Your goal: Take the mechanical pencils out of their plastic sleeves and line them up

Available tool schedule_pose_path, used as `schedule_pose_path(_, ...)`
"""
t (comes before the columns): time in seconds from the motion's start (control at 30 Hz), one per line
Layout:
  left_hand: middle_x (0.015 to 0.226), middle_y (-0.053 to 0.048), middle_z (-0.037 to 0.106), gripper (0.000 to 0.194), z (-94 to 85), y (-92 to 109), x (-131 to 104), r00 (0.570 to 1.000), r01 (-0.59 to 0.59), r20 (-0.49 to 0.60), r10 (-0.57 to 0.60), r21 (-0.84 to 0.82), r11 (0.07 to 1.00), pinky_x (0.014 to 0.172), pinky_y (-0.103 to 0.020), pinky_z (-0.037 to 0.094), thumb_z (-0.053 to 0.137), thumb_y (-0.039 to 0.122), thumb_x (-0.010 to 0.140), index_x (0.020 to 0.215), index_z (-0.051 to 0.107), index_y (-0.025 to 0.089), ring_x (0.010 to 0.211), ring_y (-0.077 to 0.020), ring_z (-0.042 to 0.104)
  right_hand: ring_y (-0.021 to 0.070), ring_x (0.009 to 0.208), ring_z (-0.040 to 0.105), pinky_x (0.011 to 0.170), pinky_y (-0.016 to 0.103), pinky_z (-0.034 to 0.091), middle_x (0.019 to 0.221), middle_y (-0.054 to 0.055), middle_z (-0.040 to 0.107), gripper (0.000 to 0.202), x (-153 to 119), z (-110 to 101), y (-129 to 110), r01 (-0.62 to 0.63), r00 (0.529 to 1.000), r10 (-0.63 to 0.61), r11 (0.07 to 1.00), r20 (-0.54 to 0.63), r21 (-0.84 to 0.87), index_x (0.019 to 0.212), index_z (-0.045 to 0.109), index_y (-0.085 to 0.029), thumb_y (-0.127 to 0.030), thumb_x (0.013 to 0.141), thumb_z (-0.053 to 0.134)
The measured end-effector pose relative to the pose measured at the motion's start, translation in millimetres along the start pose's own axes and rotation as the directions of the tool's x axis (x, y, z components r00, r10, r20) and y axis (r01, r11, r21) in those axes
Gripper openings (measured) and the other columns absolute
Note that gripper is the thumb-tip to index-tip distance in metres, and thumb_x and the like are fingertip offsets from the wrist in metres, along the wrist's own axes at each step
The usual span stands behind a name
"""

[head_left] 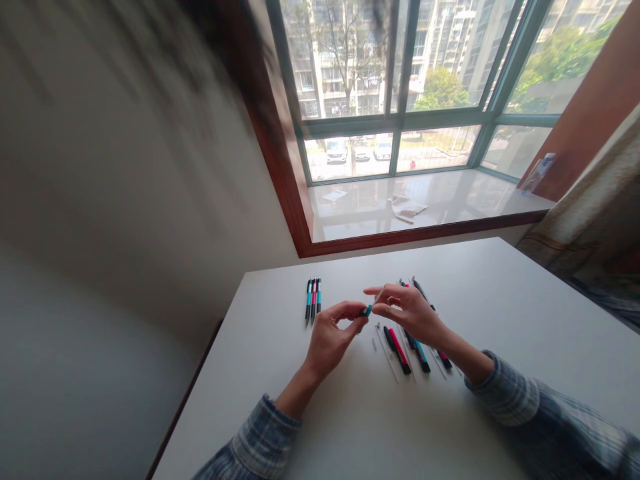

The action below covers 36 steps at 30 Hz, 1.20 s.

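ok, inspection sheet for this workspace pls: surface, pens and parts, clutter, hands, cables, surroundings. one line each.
Surface: white table, pens and parts resting on it.
Pens and parts: three pens side by side beyond the left hand; loose pen parts, pink, teal, black and thin pale ones, below and around the right hand.
Clutter: paper, a crumpled pale piece and a clear bottle on the windowsill, off the table.
Hands: left pinches a teal-and-black pen part; right is at a thin pale rod, grip unclear.
Cables: nothing seen.
Surroundings: window ahead, wall at left, curtain at right.
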State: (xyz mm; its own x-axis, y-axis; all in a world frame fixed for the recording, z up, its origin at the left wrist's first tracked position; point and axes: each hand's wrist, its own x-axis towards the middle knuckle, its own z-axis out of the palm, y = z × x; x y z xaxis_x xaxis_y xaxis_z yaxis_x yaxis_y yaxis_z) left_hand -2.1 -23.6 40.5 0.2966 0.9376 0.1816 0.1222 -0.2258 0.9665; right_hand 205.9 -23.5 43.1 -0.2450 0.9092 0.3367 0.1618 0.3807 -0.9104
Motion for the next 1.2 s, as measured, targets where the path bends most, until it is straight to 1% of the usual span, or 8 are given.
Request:
schedule_pose_path(0.07, 0.094, -0.008, 0.079, 0.022, -1.3, -2, 3, 0.996, 0.032, -0.079, -0.043, -0.126, 0.991, 0.083, -0.034, 0.06, 0.081, 0.03, 0.079, 0.096, 0.077, 0.016, 0.088, -0.022, 0.073, 0.0187, 0.083, 0.063, 0.076, 0.033, 0.054, 0.096, 0.006, 0.072, 0.039, -1, -5, 2, 0.051, 0.997, -0.057, 0.991, -0.047, -0.124, 0.119, 0.072, -0.023, -0.046, 0.088, 0.074)
schedule_pose_path(0.13, 0.095, -0.008, 0.079, 0.026, -3.4, -5, 6, 0.979, 0.038, -0.187, -0.081, -0.221, 0.975, 0.088, -0.036, 0.06, 0.083, 0.029, 0.076, 0.097, 0.075, 0.016, 0.091, -0.0223, 0.074, 0.0186, 0.081, 0.061, 0.077, 0.035, 0.053, 0.095, 0.006, 0.071, 0.033, -2, -10, 4, 0.11, 0.991, -0.126, 0.952, -0.039, -0.285, 0.117, 0.074, -0.026, -0.044, 0.089, 0.073)
schedule_pose_path(0.3, 0.094, -0.007, 0.079, 0.028, -7.1, -11, 10, 0.931, -0.076, -0.366, 0.005, -0.181, 0.981, 0.088, -0.037, 0.06, 0.085, 0.029, 0.074, 0.096, 0.076, 0.016, 0.089, -0.0217, 0.074, 0.0223, 0.092, 0.06, 0.081, 0.036, 0.052, 0.093, 0.006, 0.07, 0.009, -7, -12, 8, 0.266, 0.939, -0.121, 0.848, 0.322, -0.459, 0.094, 0.08, -0.028, -0.032, 0.091, 0.073)
schedule_pose_path(0.47, 0.095, -0.006, 0.078, 0.021, -6.9, -14, 7, 0.929, -0.1, -0.358, 0.097, 0.011, 0.995, 0.091, -0.035, 0.059, 0.08, 0.029, 0.079, 0.097, 0.077, 0.018, 0.089, -0.0208, 0.073, 0.0225, 0.095, 0.058, 0.083, 0.034, 0.05, 0.095, 0.005, 0.07, 0.011, -9, -7, 8, 0.322, 0.879, -0.065, 0.811, 0.472, -0.488, 0.098, 0.081, -0.03, -0.029, 0.09, 0.075)
schedule_pose_path(0.83, 0.095, -0.007, 0.078, 0.024, -5.5, -15, 6, 0.967, -0.015, -0.254, -0.027, -0.161, 0.987, 0.09, -0.036, 0.06, 0.082, 0.029, 0.078, 0.097, 0.075, 0.016, 0.091, -0.0218, 0.074, 0.0227, 0.095, 0.06, 0.084, 0.036, 0.051, 0.091, 0.006, 0.072, 0.009, -11, 6, 3, 0.387, 0.83, -0.078, 0.793, 0.552, -0.471, 0.09, 0.077, -0.023, -0.026, 0.094, 0.069)
schedule_pose_path(0.97, 0.094, -0.007, 0.078, 0.023, -8.6, -17, 6, 0.974, 0.004, -0.226, -0.022, -0.078, 0.997, 0.087, -0.035, 0.061, 0.081, 0.03, 0.079, 0.096, 0.076, 0.016, 0.089, -0.022, 0.074, 0.0212, 0.095, 0.061, 0.084, 0.034, 0.052, 0.093, 0.006, 0.073, 0.011, -8, 4, -2, 0.323, 0.884, -0.121, 0.856, 0.451, -0.404, 0.093, 0.073, -0.021, -0.025, 0.098, 0.063)
schedule_pose_path(1.07, 0.094, -0.007, 0.079, 0.021, -9.8, -16, 5, 0.981, 0.004, -0.193, 0.002, 0.031, 1.0, 0.087, -0.036, 0.06, 0.079, 0.031, 0.08, 0.096, 0.077, 0.017, 0.088, -0.0223, 0.074, 0.0178, 0.083, 0.062, 0.077, 0.031, 0.052, 0.09, 0.004, 0.073, 0.011, -4, 0, -1, 0.183, 0.968, -0.119, 0.937, 0.22, -0.296, 0.094, 0.071, -0.021, -0.028, 0.097, 0.064)
schedule_pose_path(1.2, 0.097, -0.006, 0.079, 0.02, -10.1, -13, 3, 0.992, -0.013, -0.123, 0.026, 0.106, 0.994, 0.088, -0.036, 0.06, 0.077, 0.031, 0.083, 0.099, 0.078, 0.019, 0.09, -0.0224, 0.074, 0.0171, 0.078, 0.066, 0.075, 0.03, 0.054, 0.085, 0.003, 0.073, 0.016, 3, -5, 2, 0.042, 0.999, -0.043, 0.999, -0.033, -0.03, 0.092, 0.07, -0.02, -0.036, 0.092, 0.07)
